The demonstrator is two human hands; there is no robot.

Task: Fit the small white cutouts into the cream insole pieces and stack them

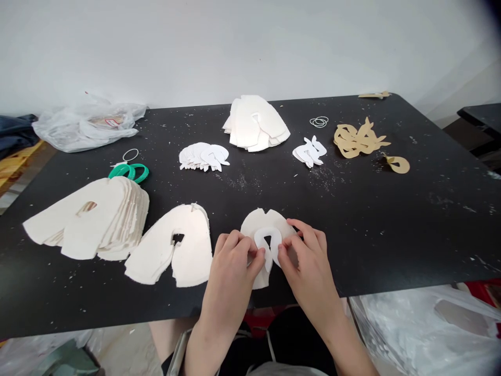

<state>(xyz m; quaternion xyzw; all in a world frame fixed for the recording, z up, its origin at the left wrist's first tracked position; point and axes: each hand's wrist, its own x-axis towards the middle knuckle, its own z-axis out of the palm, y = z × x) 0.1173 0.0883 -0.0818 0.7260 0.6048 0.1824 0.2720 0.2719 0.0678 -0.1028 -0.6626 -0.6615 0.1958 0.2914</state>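
White collar-shaped cutout [275, 241], one, atop a cream pad [260, 220]; left-hand fingers [256, 257] and right-hand fingers [285, 253] curled, pressing its two sides.

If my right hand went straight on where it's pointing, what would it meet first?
Likely the small white cutout, lying right by your right hand; whether they already touch is hard to tell.
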